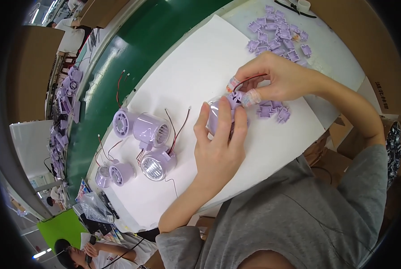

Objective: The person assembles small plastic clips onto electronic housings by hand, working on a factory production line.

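My left hand (220, 139) is closed around a light purple fan housing (213, 115), its fingers spread over the top. My right hand (272, 78), with patterned tape on its thumb and a fingertip, pinches at a small purple clip (237, 96) on the housing's upper end. Red and black wires (250, 79) run from there under the right fingers. How the clip sits on the housing is partly hidden by the fingers. Beside my right wrist lie a few loose purple clips (272, 111). Left of my hands stand several wired purple housings (151, 129) on the white sheet (187, 71).
A pile of purple clips (279, 36) lies at the far right, near a white cup (303, 5). A green belt (124, 49) runs along the table's far side, with more purple parts (66, 96) beyond. A plastic bag (95, 208) and a person (77, 255) are at lower left.
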`<state>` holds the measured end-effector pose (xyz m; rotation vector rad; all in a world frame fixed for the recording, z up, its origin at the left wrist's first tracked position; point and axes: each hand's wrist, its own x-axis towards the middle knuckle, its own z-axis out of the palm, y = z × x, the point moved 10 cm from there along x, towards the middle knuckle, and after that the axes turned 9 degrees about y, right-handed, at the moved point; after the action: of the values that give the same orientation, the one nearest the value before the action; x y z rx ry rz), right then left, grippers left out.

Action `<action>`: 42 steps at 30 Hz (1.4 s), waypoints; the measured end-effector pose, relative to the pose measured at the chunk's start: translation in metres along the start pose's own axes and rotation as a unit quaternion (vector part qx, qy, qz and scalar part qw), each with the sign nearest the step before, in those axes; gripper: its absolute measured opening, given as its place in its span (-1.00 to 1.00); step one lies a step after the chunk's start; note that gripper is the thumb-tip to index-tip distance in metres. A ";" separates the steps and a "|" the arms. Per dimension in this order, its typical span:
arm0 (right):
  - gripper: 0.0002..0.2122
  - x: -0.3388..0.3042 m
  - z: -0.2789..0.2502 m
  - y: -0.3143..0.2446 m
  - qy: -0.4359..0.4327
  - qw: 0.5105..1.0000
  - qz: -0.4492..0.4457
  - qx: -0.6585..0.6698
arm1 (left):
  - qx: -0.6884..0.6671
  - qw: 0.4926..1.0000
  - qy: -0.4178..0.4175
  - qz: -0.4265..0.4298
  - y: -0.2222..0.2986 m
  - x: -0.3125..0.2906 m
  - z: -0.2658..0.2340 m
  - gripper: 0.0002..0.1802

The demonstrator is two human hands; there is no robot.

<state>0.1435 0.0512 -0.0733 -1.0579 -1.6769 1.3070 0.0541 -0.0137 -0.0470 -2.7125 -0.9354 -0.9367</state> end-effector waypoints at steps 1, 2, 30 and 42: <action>-0.77 -0.001 0.000 0.001 0.001 1.000 0.001 0.000 | 0.001 1.000 0.001 0.006 0.001 0.001 0.000 -0.34; -0.77 -0.004 0.001 0.004 -0.001 0.999 0.008 0.034 | 0.003 1.000 0.001 0.012 0.003 0.001 0.000 -0.35; -0.81 0.001 -0.001 0.013 0.007 0.998 -0.003 0.067 | 0.076 0.993 0.034 0.081 0.015 0.008 -0.001 -0.58; -0.81 0.026 0.033 0.025 -0.046 0.987 0.106 0.111 | -0.135 0.976 -0.151 -0.075 -0.037 0.017 -0.009 -0.08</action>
<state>0.1072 0.0668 -0.1022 -1.0775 -1.4722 1.6596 0.0383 0.0222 -0.0328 -3.1169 -1.1547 -0.7334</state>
